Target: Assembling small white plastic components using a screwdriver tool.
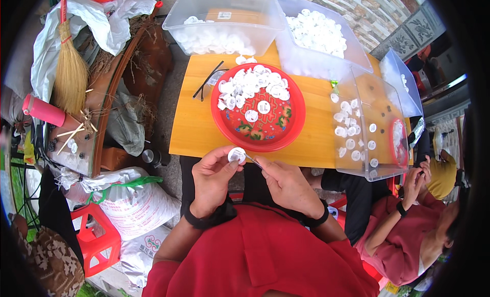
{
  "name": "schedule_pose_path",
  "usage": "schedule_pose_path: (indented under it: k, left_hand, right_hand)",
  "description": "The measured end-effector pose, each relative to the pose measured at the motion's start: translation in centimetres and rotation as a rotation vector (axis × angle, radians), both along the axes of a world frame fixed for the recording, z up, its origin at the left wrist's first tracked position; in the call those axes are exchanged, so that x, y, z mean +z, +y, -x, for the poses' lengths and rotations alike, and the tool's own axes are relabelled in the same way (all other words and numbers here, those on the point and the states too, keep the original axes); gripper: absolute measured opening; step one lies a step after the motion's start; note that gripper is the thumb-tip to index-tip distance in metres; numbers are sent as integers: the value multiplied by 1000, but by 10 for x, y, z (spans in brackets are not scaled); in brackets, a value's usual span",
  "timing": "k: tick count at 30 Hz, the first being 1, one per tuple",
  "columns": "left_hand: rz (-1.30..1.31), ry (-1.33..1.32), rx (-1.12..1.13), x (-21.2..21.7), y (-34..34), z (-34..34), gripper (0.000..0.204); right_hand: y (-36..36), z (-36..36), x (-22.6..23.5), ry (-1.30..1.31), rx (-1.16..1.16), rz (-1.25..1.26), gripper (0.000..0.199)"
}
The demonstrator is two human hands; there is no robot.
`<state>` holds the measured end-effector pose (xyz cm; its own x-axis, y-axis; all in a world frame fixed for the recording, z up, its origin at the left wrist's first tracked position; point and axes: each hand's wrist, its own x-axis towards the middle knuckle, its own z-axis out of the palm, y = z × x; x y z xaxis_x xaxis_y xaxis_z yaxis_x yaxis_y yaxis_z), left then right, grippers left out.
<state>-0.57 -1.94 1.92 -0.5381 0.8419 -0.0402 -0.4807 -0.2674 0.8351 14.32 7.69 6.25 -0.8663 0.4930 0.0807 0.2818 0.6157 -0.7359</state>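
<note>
My left hand (210, 180) pinches a small round white plastic piece (237, 154) between thumb and fingers, just off the near rim of a red tray (297, 124). In my right hand (290, 183) is a thin metal tool (253, 160). Its tip touches or nearly touches the white piece; its exact kind cannot be made out, as my fingers hide most of it. White pieces (255, 82) of the same sort are heaped in the far half of the tray. Two more lie apart on its patterned bottom.
The tray rests on a yellow wooden table (191, 128), with glasses (208, 81) at its left. Clear plastic bins (224, 26) of white pieces stand behind; another clear bin (375, 161) is at the right. A co-worker (403, 230) sits at the right. Sacks (138, 205) and a red stool (94, 235) are at the left.
</note>
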Motion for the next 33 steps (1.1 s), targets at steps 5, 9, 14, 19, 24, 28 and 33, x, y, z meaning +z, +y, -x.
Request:
schedule_pose_path:
  k: [5, 9, 14, 19, 24, 28, 33]
  left_hand:
    - [19, 80, 5, -1, 0, -2, 28]
    - [0, 78, 4, -3, 0, -3, 28]
    - [-4, 112, -5, -2, 0, -3, 28]
    - [-7, 135, -18, -1, 0, -3, 28]
    - [-13, 148, -49, -3, 0, -3, 25]
    - [9, 182, -33, -5, -2, -5, 25]
    - [24, 229, -30, -9, -3, -5, 25]
  right_hand:
    - [-1, 0, 1, -44, 8, 8, 35]
    - [-1, 0, 1, -44, 1, 23, 34]
    - [0, 2, 0, -16, 10, 42, 33]
    - [1, 2, 2, -4, 37, 33, 35]
    - [2, 2, 8, -141, 83, -64, 36]
    - [2, 4, 10, -215, 119, -106, 35]
    - [3, 10, 22, -316, 172, -309, 23]
